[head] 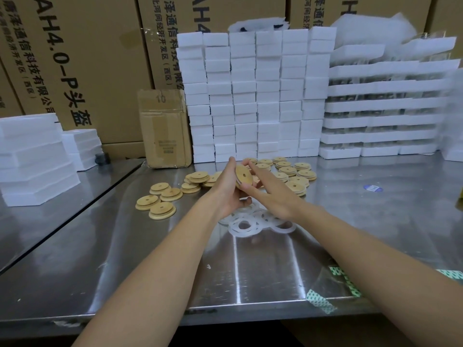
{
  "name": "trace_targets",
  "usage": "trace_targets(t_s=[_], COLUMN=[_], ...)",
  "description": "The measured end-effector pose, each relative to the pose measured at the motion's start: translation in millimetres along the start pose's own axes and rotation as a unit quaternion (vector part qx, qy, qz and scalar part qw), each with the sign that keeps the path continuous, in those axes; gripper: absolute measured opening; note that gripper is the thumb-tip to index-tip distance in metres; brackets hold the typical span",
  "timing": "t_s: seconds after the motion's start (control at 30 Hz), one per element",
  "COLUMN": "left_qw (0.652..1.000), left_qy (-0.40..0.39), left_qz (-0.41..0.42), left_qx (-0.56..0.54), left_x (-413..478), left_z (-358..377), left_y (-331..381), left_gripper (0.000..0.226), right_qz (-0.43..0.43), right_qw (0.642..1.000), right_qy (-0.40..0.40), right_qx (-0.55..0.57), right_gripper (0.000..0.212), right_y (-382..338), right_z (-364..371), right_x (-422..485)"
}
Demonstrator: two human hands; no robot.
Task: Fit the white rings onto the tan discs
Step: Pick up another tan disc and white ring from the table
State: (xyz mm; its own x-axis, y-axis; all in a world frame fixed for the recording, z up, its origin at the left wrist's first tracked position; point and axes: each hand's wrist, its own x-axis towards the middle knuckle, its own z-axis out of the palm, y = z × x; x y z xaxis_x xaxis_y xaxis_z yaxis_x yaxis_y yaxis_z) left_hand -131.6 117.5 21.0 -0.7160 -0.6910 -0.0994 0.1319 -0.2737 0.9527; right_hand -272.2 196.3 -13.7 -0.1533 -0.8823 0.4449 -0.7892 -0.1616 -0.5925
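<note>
My left hand (226, 190) grips one tan disc (243, 176), right hand (271, 195) pressing it straight-fingered; most discs (296, 183) and white rings (246, 224) look unfitted.

My left hand (226, 190) grips a tan disc (243, 177) tilted on edge above the steel table (150, 259), while my right hand (269, 194) lays straight fingers against its rim. A pile of white rings (246, 225) lies just beneath my hands. More discs (160, 199) lie scattered to the left and behind, in front of stacked white foam blocks (255, 96).
</note>
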Motion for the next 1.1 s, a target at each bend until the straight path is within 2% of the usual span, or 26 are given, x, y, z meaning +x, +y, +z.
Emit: trace_targets(t_s=[0.17, 0.33, 0.43, 0.53, 0.8, 0.9, 1.0, 1.1], left_qw=[0.998, 0.989, 0.984, 0.976, 0.946, 0.929, 0.922, 0.93], left_qy=[0.013, 0.007, 0.001, 0.012, 0.036, 0.023, 0.012, 0.01], left_qz=[0.0, -0.023, -0.02, -0.005, 0.04, 0.07, 0.087, 0.072], left_qx=[0.065, 0.143, 0.179, 0.217, 0.318, 0.363, 0.378, 0.36], left_x=[2.6, 0.0, 2.1, 6.0, 12.3, 11.0, 10.1, 10.0], left_z=[-2.7, -3.6, -7.3, -8.2, -13.4, -14.5, -14.6, -13.3], left_y=[0.6, -2.4, -3.1, -4.7, -6.1, -7.3, -8.1, -7.8], left_gripper=[0.069, 0.05, 0.053, 0.063, 0.068, 0.071, 0.061, 0.046], right_qz=[-0.042, -0.048, -0.057, -0.064, -0.065, -0.068, -0.071, -0.063], right_qw=[0.998, 0.996, 0.996, 0.995, 0.994, 0.994, 0.994, 0.995], right_qy=[0.052, 0.062, 0.053, 0.046, 0.041, 0.045, 0.051, 0.059], right_qx=[-0.009, -0.035, -0.049, -0.063, -0.074, -0.079, -0.068, -0.045], right_gripper=[0.055, 0.047, 0.04, 0.042, 0.052, 0.047, 0.029, 0.03], right_y=[-2.8, 1.5, 1.4, 1.9, 1.8, 1.5, 0.6, -1.0], right_z=[-0.3, 1.7, 0.5, -0.7, -2.6, -3.4, -4.0, -3.9], right_x=[-1.2, 0.5, 1.0, 1.1, 0.8, 1.5, 1.3, 0.8])
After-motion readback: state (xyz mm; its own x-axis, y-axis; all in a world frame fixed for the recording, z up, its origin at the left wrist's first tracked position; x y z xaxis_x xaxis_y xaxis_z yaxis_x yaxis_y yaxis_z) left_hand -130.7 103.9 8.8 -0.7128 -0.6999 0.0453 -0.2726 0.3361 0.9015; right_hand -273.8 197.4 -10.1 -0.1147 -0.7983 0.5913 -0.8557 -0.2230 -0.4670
